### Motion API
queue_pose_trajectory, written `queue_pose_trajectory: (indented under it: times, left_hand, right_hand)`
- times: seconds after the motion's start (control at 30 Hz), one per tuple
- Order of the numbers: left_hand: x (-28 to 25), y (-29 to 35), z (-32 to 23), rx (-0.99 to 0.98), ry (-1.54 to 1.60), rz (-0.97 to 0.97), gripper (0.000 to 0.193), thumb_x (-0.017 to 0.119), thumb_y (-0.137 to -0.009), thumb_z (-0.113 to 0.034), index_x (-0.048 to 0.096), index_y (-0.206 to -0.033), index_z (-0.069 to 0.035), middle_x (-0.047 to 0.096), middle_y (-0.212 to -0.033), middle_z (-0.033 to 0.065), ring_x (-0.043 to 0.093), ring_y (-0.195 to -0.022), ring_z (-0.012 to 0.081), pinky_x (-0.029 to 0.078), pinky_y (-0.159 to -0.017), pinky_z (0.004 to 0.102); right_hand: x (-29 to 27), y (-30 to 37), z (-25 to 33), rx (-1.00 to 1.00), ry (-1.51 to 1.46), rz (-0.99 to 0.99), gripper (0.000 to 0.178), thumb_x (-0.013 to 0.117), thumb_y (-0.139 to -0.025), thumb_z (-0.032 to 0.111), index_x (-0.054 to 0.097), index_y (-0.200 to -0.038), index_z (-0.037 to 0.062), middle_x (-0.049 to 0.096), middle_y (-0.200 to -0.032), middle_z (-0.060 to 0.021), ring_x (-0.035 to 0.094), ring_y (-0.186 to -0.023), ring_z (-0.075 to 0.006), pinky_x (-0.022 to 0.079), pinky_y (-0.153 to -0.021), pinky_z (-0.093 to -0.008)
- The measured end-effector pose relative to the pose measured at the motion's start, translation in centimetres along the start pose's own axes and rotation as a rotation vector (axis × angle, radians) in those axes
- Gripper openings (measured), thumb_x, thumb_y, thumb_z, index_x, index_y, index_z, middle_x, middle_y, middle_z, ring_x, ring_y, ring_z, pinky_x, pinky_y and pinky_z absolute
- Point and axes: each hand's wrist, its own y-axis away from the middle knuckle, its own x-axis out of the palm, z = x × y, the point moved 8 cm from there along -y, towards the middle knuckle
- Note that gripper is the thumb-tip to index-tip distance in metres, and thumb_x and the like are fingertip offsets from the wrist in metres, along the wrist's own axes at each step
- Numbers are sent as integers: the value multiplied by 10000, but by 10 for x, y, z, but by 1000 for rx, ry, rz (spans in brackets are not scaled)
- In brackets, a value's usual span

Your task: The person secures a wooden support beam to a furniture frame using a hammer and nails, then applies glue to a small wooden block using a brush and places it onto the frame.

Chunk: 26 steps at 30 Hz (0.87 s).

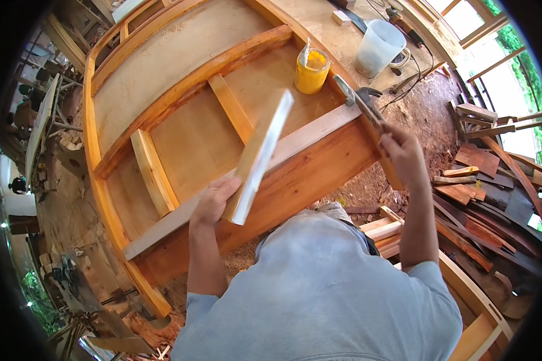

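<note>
My left hand (214,201) is closed around the lower end of a short wooden strip (260,159), which tilts up and away to the right. One long face of the strip is bright white; the other is bare wood colour. In my right hand (401,150) is a claw hammer (370,109), raised at the right end of the large wooden frame (319,171). This curved, orange-brown frame lies in front of me with crosspieces over a flat panel. A pale batten (310,139) runs along its near rail, below both held things.
A yellow tub (310,78) of yellow stuff stands inside the frame, with a translucent bucket (378,49) beyond its right edge. A corded power tool (403,25) lies behind. Scrap boards (476,198) pile up at right, and another wooden frame (473,313) sits at lower right.
</note>
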Motion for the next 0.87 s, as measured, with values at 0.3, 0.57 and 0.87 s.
queue_pose_trajectory:
  times: [0.3,0.57,0.87]
  left_hand:
    - [-34,10,-44,247,126,-548,274,754,-859,-231,656,-895,22,679,-808,73,631,-701,107,490,-566,263]
    - [-29,-7,-90,166,-501,-993,409,819,-681,-341,608,-717,7,642,-658,119,620,-598,199,487,-538,351]
    - [17,-52,-99,67,-888,-1167,405,735,-711,-350,565,-680,16,662,-797,233,656,-753,341,523,-719,464]
  right_hand:
    - [20,-166,87,-484,853,62,315,583,-884,147,732,-1130,19,708,-1043,-273,685,-1021,-398,519,-927,-455]
    - [85,-230,121,-680,1047,202,401,677,-859,151,666,-1232,2,707,-1113,-235,665,-1081,-386,517,-936,-447]
    - [156,-165,0,-548,-142,100,224,739,-952,227,767,-955,5,686,-728,-49,575,-673,-75,503,-658,-269]
